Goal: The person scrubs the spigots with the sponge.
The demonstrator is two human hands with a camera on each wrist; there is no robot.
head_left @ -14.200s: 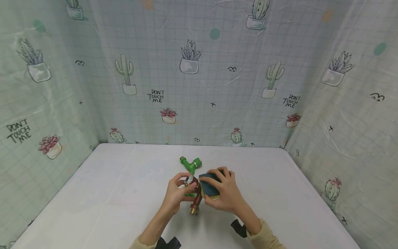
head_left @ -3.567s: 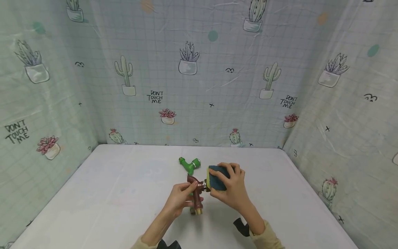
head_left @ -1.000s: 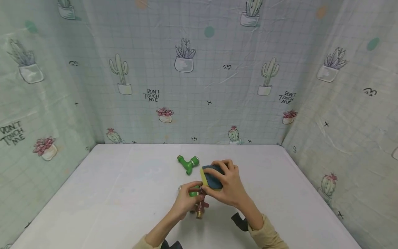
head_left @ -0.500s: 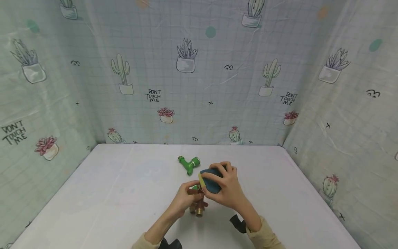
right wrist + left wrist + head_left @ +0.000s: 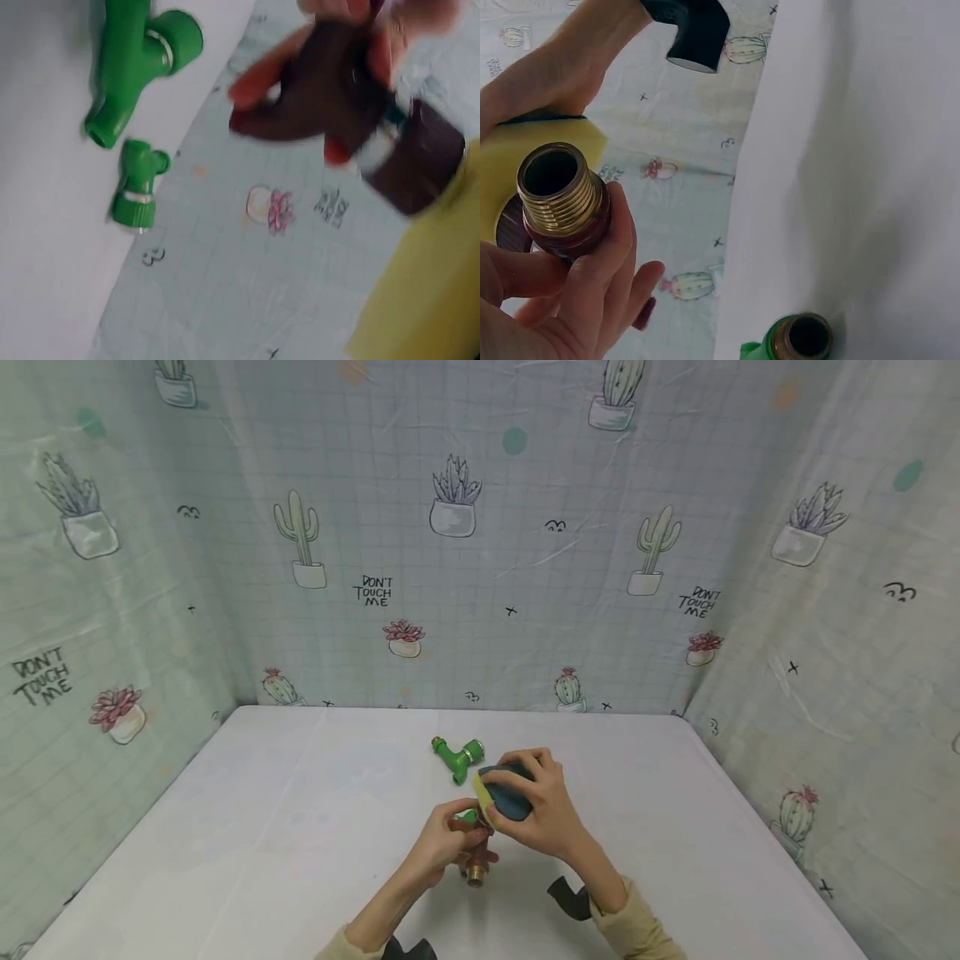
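Two hands at work above the table (image 5: pixel 300 810), one thing in each. Left hand (image 5: pixel 437 845) pinches the brown tap (image 5: pixel 319 97) between thumb and fingers, close behind its brass threaded end (image 5: pixel 559 195). Grip sits on the body, likely so the cap (image 5: pixel 416 157) is left bare on the side facing the other hand.

Right hand (image 5: pixel 543 806) grips the sponge (image 5: pixel 513 806): fingers bent over the blue face, thumb along the near edge. Yellow face is turned inward and touches the cap. Soft side to the metal looks like a choice suited to a rounded part; fingers set well apart probably spread the pressure.

Brown tap appears lifted off the table, between the hands, threaded end toward the person. Raising it presumably gives room to turn it and to bring the sponge round. Spout tip (image 5: pixel 247 124) stands clear of the sponge. Right wrist view blurred here; fine detail of the tap lost.

Near green tap (image 5: pixel 127 60) lies on the table under the work, mostly hidden from the head view. Far green tap (image 5: pixel 456 762) lies just beyond the hands, untouched. Both seem set within easy reach yet out of the sponge's way. Patterned backdrop (image 5: pixel 375 652) stands behind the table.
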